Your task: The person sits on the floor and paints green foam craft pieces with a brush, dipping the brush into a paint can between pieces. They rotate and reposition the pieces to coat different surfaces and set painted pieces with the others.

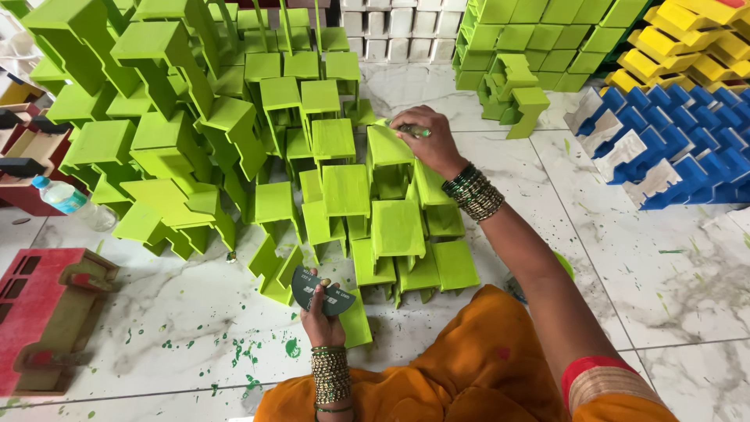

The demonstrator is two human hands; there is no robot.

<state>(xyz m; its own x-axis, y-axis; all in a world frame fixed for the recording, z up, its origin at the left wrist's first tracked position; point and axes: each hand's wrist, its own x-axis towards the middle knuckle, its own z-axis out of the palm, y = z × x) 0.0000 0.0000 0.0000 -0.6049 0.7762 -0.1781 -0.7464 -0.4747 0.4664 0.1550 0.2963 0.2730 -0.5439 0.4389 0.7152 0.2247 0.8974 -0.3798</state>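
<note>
Currently I am holding a dark folded sheet (322, 291), probably abrasive paper, in my left hand (322, 319) at 6 o'clock; the fingers are pinching it along its lower edge. My right hand (426, 141) is reaching to 12 o'clock and is resting on a green painted stool piece (388, 148); the fingers are curled together around a small greenish object (412, 130) that I cannot identify. The green piece is standing in a cluster of like pieces on the marble floor (687, 273).

Handling judgement: the piece is looking rigid, light, board-like, with a flat top and thin legs. Grasping by the top's two side edges is appearing safest; the legs are likely the weak points. The painted surface may be slick or still marking. The sheet is thin, flexible and rough.

Packages and markings: a clear bottle with a blue cap (66, 199) is lying at 9 o'clock. A red wooden piece (47, 312) is sitting at 8 o'clock. Blue-and-white stacks (664, 148) are filling 2 o'clock, yellow ones (687, 47) at 1 o'clock. The sheet's back is carrying pale print.
</note>
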